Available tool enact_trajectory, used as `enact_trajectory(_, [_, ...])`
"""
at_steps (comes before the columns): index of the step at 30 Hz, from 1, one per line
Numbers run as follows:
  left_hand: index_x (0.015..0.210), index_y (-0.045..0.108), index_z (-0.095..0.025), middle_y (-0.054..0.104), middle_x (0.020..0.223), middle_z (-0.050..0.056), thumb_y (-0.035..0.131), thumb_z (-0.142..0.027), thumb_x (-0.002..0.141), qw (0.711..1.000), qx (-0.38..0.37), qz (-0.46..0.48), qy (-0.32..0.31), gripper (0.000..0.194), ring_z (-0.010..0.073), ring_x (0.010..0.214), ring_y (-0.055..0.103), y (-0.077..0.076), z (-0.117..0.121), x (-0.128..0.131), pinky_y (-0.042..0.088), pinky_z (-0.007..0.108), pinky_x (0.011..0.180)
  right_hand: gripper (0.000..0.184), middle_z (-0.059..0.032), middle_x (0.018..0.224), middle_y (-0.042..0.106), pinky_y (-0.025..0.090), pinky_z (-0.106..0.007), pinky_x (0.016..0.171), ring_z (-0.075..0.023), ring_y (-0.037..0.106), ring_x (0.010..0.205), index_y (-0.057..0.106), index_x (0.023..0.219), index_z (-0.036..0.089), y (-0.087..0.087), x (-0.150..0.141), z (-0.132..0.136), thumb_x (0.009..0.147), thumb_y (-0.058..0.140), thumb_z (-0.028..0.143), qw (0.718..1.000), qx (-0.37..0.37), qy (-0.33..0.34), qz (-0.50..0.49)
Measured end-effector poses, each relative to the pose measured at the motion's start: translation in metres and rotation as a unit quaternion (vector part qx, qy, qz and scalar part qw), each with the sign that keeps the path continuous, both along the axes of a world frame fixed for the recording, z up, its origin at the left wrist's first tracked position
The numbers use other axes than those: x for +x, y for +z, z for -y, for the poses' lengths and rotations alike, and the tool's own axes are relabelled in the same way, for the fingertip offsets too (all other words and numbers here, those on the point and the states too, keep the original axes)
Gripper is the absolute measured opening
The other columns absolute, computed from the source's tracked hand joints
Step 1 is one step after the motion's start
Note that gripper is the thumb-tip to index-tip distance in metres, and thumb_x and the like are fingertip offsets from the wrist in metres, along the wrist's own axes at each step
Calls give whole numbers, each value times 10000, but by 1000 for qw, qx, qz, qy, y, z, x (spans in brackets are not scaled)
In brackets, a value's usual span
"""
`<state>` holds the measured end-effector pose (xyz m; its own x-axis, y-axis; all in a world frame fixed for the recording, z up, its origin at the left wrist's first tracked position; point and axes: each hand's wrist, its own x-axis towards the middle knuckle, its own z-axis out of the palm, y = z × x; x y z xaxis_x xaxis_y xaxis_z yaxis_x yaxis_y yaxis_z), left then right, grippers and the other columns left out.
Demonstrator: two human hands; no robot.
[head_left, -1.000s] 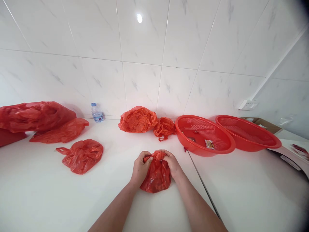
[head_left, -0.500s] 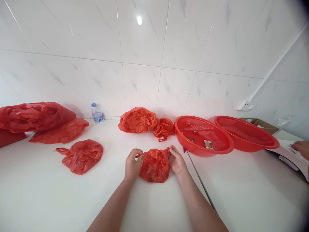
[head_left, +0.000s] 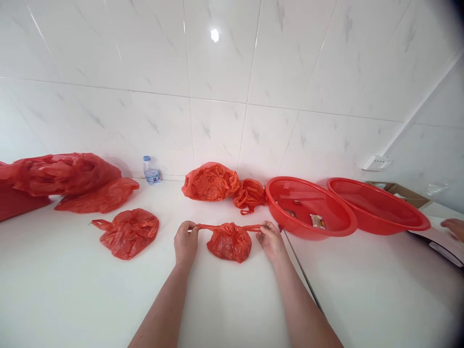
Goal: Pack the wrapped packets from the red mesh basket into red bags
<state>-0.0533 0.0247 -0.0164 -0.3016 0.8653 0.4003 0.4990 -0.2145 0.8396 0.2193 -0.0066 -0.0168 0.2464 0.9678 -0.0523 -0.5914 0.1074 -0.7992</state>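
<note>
A small red plastic bag [head_left: 229,244] sits on the white table between my hands, its neck gathered at the top. My left hand [head_left: 186,240] pinches one handle, and my right hand [head_left: 270,239] pinches the other. Both handles are stretched out sideways in nearly a straight line. Something darker shows through the thin plastic, but I cannot make out what. To the left lies another red plastic bag [head_left: 129,233], gathered at its top with a handle sticking out.
Crumpled red bags [head_left: 211,182] rest by the wall beside a red colander [head_left: 311,208] holding small packets. A second colander [head_left: 377,205] stands right of it. A water bottle [head_left: 151,171] and a large red bag pile [head_left: 68,174] are at left. Another person's hand [head_left: 455,228] shows far right.
My hands have moved apart, pulling the bag's handles out to both sides. The bag's neck is drawn tighter and its body looks lower. The view has shifted slightly.
</note>
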Motion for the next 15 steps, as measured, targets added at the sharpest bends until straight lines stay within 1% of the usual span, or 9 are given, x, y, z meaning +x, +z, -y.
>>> enact_trajectory(2, [955, 572, -215, 640, 987, 52, 496, -230, 763, 1000, 24, 2, -4, 206, 206, 870, 601, 1, 2, 3, 476, 338, 752, 252, 42, 770, 604, 488, -239, 604, -98, 553, 629, 605, 817, 234, -1, -2, 2, 623, 767, 235, 1000, -6, 5, 30])
enact_trajectory(4, [1159, 516, -215, 569, 1215, 86, 525, -212, 742, 997, 72, -21, -27, 416, 234, 1124, 527, 6, 8, 9, 432, 383, 920, 266, 22, 824, 629, 489, -254, 641, -125, 581, 700, 626, 876, 235, -2, -5, 3, 656, 748, 321, 995, -20, -1, 99])
enact_trajectory(6, [1311, 423, -209, 431, 1389, 134, 565, -250, 756, 982, 135, -89, -94, 574, 285, 1294, 373, 11, 19, 19, 321, 470, 1038, 284, -11, 876, 656, 488, -287, 702, -170, 604, 792, 646, 913, 222, -3, -11, 3, 697, 705, 396, 978, -25, 6, 208])
enact_trajectory(8, [1358, 398, -239, 359, 1455, 135, 645, -312, 720, 967, 127, -158, -153, 688, 332, 1344, 283, 16, 29, 32, 237, 530, 1073, 282, -41, 895, 675, 479, -323, 755, -215, 609, 852, 665, 906, 203, -3, -18, 3, 730, 657, 424, 948, -12, 39, 316])
enact_trajectory(10, [1368, 406, -278, 394, 1439, 127, 730, -341, 632, 950, 77, -196, -231, 807, 377, 1317, 309, 17, 37, 43, 235, 584, 1045, 276, -58, 902, 686, 473, -348, 772, -241, 611, 862, 678, 880, 197, -2, -23, 4, 743, 623, 429, 917, 0, 72, 392])
enact_trajectory(11, [1348, 441, -294, 463, 1385, 122, 756, -322, 595, 946, 48, -186, -261, 817, 386, 1271, 370, 17, 40, 48, 253, 597, 1022, 275, -62, 913, 688, 472, -355, 779, -248, 612, 869, 681, 876, 201, -1, -25, 5, 743, 612, 432, 908, 3, 76, 412])
enact_trajectory(12, [1303, 497, -305, 548, 1293, 112, 759, -283, 583, 948, 23, -159, -276, 766, 380, 1201, 445, 16, 41, 50, 280, 595, 999, 279, -64, 937, 688, 471, -360, 794, -254, 612, 887, 682, 884, 208, -2, -26, 5, 743, 604, 436, 903, 3, 72, 423])
enact_trajectory(13, [1234, 563, -312, 619, 1179, 95, 735, -233, 599, 953, 4, -122, -278, 662, 356, 1118, 514, 16, 41, 51, 311, 575, 979, 286, -66, 971, 685, 468, -363, 816, -258, 610, 915, 681, 900, 217, -2, -26, 5, 745, 598, 442, 903, 1, 62, 426])
enact_trajectory(15, [1055, 666, -310, 681, 980, 62, 629, -129, 655, 968, -13, -44, -248, 440, 297, 971, 588, 16, 39, 47, 372, 508, 938, 307, -67, 1040, 668, 459, -358, 852, -261, 599, 972, 667, 948, 238, -4, -23, 5, 751, 590, 461, 906, -7, 41, 421])
